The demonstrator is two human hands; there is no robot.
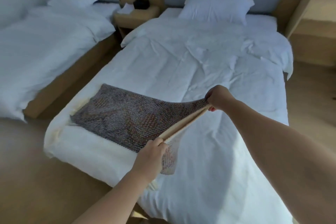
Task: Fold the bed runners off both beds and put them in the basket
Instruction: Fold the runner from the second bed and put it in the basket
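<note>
While the left hand (153, 149) and right hand (219, 97) each pinch one end of its doubled, cream-backed edge, the bed runner (116, 112) is stretched taut between them, the rest lying across the foot of the near bed (209, 56). Folding appears begun, not finished. The other bed (45, 42) shows no runner, and no basket is in view. A nightstand (136, 17) stands between the beds, and nothing seems to obstruct the fold.

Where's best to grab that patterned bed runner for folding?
On the bed runner, probably the two corners of its lifted short end, from the foot of the bed: left hand and right hand pinch there, and that edge stretches taut.
</note>
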